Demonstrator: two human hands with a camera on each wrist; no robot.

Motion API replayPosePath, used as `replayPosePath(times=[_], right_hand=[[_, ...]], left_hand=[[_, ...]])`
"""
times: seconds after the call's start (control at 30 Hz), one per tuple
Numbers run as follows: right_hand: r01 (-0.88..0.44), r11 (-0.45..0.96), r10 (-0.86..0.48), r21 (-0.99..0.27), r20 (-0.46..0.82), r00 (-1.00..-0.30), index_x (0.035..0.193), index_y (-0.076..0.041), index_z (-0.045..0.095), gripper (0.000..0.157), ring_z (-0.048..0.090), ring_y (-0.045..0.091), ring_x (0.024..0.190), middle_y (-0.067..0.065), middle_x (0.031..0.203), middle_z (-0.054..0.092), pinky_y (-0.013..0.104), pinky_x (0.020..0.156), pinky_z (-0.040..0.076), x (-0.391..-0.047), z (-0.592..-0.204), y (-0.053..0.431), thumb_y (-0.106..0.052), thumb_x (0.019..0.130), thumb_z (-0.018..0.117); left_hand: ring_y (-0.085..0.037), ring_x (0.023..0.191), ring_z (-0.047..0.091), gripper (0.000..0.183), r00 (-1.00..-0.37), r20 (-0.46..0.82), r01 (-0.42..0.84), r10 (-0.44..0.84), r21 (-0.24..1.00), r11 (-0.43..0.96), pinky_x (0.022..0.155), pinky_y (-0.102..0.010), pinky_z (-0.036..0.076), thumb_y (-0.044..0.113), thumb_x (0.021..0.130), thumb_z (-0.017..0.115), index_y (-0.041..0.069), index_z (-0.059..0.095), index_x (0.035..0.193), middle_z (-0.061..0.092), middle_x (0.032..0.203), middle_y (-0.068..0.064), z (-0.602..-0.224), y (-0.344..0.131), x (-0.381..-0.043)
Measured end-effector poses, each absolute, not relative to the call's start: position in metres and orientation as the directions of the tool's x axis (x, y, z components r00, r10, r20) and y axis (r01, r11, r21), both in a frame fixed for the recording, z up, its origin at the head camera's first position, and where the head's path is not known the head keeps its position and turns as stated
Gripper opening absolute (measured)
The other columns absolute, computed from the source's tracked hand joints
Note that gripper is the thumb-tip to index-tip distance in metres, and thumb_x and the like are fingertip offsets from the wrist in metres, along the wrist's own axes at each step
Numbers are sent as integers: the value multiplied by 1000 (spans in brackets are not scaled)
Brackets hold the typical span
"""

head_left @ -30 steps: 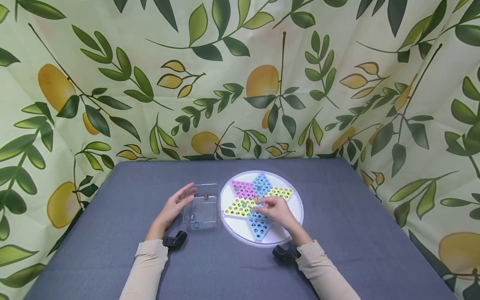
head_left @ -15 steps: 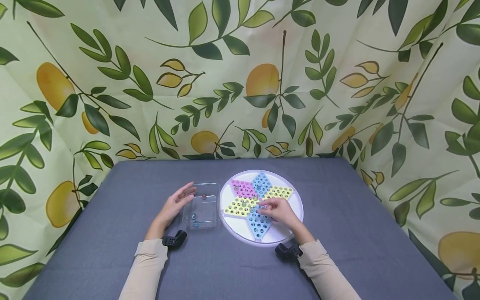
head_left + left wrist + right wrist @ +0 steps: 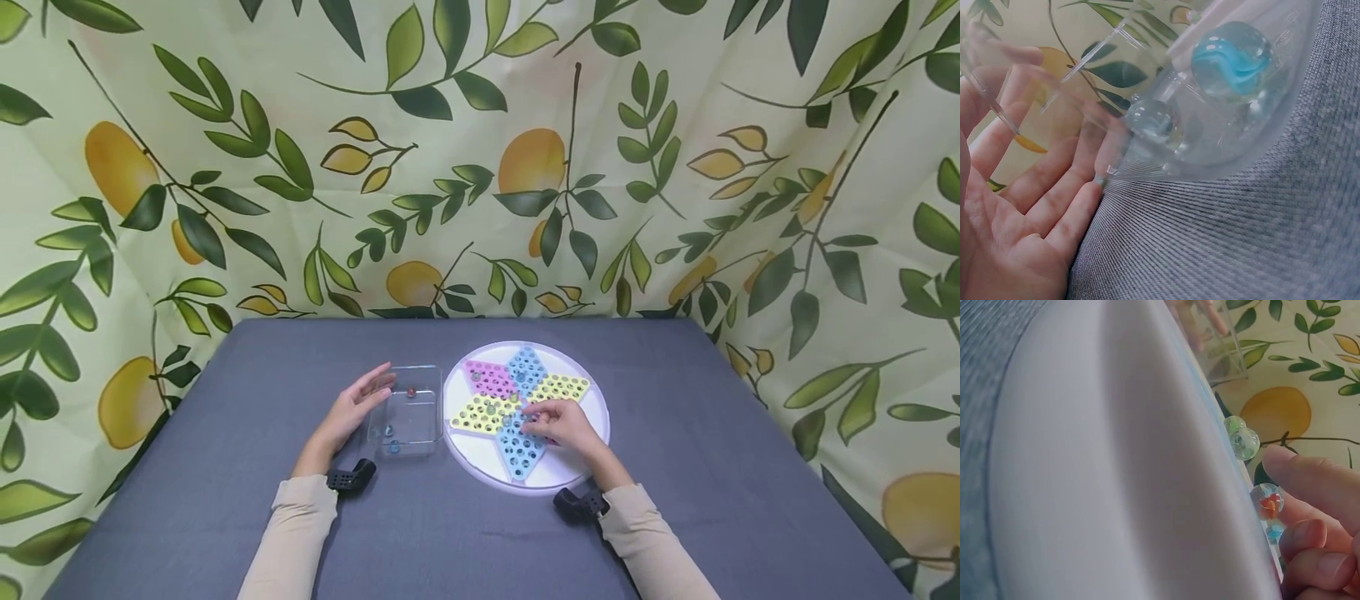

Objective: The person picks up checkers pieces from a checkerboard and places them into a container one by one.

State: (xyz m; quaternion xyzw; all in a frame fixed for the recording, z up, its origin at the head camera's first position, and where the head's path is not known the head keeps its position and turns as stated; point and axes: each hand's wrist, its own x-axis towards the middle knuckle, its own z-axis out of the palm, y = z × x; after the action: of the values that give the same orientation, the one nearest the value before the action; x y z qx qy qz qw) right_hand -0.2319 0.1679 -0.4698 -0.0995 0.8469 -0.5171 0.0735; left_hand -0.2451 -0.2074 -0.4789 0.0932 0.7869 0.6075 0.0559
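My left hand (image 3: 356, 408), its fingers extended, rests against the left side of a clear plastic box (image 3: 406, 454). Inside the box are a reddish marble (image 3: 411, 392) and two bluish ones; the left wrist view shows a marble with a turquoise swirl (image 3: 1232, 60) up close. My right hand (image 3: 561, 422) hovers over the round white Chinese checkers board (image 3: 480, 463), thumb and fingers apart. In the right wrist view, a marble with an orange swirl (image 3: 1268, 501) sits on the board between the fingertips, seemingly untouched. A greenish clear marble (image 3: 1244, 444) is nearby.
Several marbles sit in the board's star of pink, blue and yellow holed sections (image 3: 491, 379). A grey cloth covers the table (image 3: 450, 533). Behind it hangs a leaf-and-fruit patterned curtain (image 3: 450, 208). Each wrist carries a black camera.
My right hand has drawn slightly right and toward me from the middle of the star. The left hand has stayed at the box. The head view has shifted slightly.
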Motion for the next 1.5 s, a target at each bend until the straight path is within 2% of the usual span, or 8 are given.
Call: replayPosePath(times=[0.57, 0.67, 0.87, 1.07, 1.17, 1.27, 1.4, 1.5], right_hand=[[-74, 494, -184, -866, -21, -983, 95, 7, 73, 27, 41, -1, 48, -11, 54, 49, 14, 46, 34, -229, -469, 170, -6, 73, 80], [-66, 497, -180, -865, -29, -983, 93, 7, 73, 24, 40, 0, 47, -11, 52, 49, 14, 45, 35, -228, -470, 171, -6, 73, 79], [-64, 516, -156, -854, -20, -988, 89, 4, 75, 19, 42, 1, 48, -11, 53, 52, 14, 46, 35, -227, -471, 169, -6, 73, 80], [-69, 520, -142, -852, -7, -990, 88, 3, 76, 18, 42, 1, 49, -11, 53, 51, 14, 46, 35, -228, -472, 166, -7, 73, 80], [-70, 515, -137, -854, -1, -991, 88, 2, 76, 19, 42, 1, 49, -11, 53, 51, 15, 46, 35, -229, -473, 166, -9, 73, 81], [-52, 504, -124, -862, -13, -992, 90, 2, 75, 22, 44, 1, 50, -11, 55, 54, 15, 48, 37, -230, -473, 166, -10, 73, 81], [-21, 486, -108, -874, -37, -993, 94, 3, 75, 25, 47, 1, 52, -10, 57, 58, 15, 49, 39, -230, -471, 166, -10, 74, 81], [-15, 472, -104, -882, -39, -994, 95, 4, 74, 25, 48, 2, 53, -8, 58, 62, 15, 48, 40, -230, -466, 165, -10, 75, 80]], left_hand=[[-37, 141, 39, 57, -977, 41, 88, 211, 971, 220, 116, -52, 31, 24, 99, 54, 11, 33, 150, 43, 150, -21, -481, -204, -245], [-36, 141, 39, 57, -975, 43, 88, 219, 976, 200, 115, -44, 34, 23, 99, 54, 11, 33, 150, 43, 150, -21, -483, -203, -246], [-36, 141, 39, 57, -974, 48, 92, 219, 977, 192, 100, -11, 40, 22, 99, 54, 10, 32, 150, 42, 150, -21, -484, -205, -245], [-37, 141, 39, 57, -974, 58, 101, 219, 977, 188, 94, -5, 38, 22, 99, 54, 10, 33, 150, 43, 150, -22, -483, -207, -244], [-37, 141, 39, 57, -974, 61, 104, 216, 975, 196, 97, -8, 39, 22, 99, 54, 10, 33, 150, 44, 149, -21, -483, -207, -245], [-38, 141, 39, 57, -975, 55, 100, 217, 974, 203, 110, -28, 40, 22, 99, 54, 9, 33, 150, 43, 150, -22, -482, -207, -245], [-39, 141, 39, 57, -975, 52, 97, 217, 975, 201, 116, -53, 30, 21, 99, 54, 8, 32, 150, 42, 150, -23, -481, -206, -244], [-39, 140, 39, 57, -974, 59, 103, 218, 974, 200, 116, -53, 30, 20, 99, 54, 7, 32, 150, 43, 149, -23, -481, -207, -243]])
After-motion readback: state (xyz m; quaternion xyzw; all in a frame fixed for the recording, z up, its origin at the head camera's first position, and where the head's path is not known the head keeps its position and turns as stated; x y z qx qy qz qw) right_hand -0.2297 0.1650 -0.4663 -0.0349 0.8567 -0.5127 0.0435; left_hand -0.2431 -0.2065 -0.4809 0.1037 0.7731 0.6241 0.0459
